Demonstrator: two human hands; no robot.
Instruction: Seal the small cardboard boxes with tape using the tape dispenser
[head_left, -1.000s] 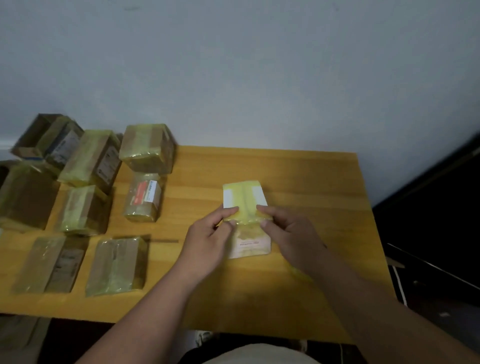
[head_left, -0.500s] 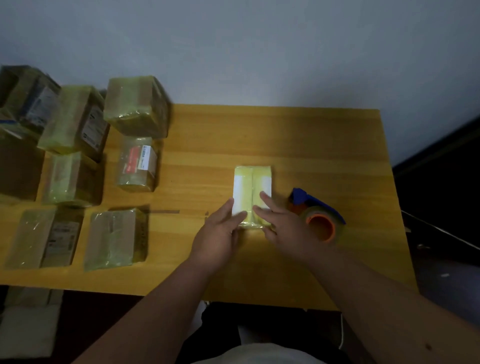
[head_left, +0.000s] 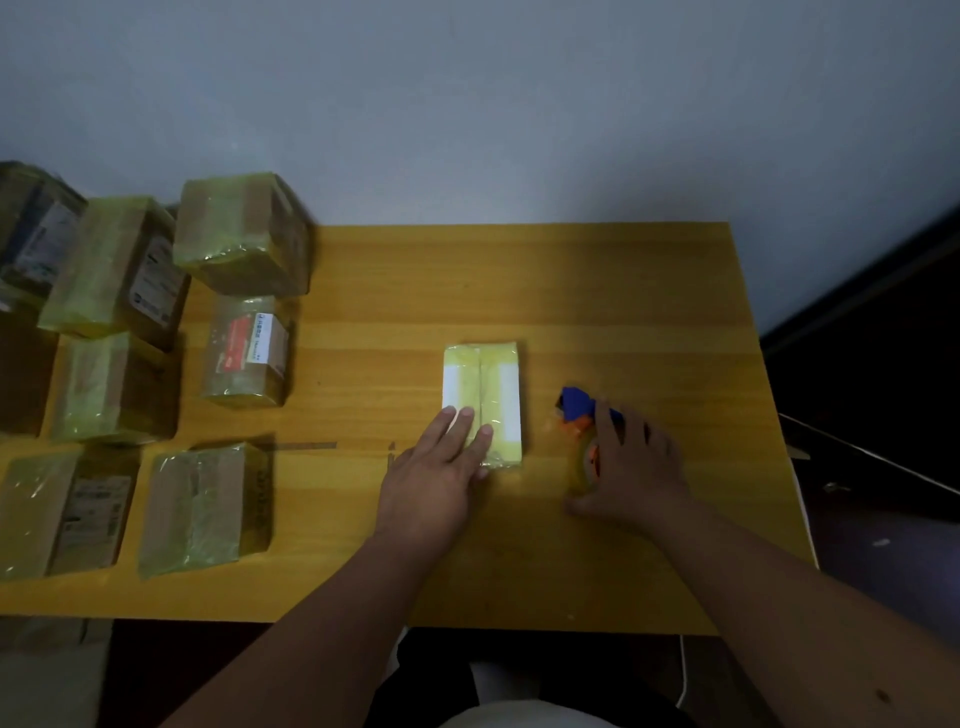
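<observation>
Box (head_left: 482, 400) mid-table stays put b/c left hand (head_left: 434, 478) presses flat, fingers straight, while right hand (head_left: 631, 462) curls over tape dispenser (head_left: 582, 415) just right, prob. to lift it.

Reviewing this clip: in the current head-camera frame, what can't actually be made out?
- Blue and orange tape dispenser: the right hand covers most of it and is motion-blurred, so its grip cannot be confirmed.
- Small white box wrapped in yellow tape: the left hand hides its near left corner.
- Brown taped cardboard boxes: leftmost ones are cut off by the frame edge; labels too small to read.
</observation>
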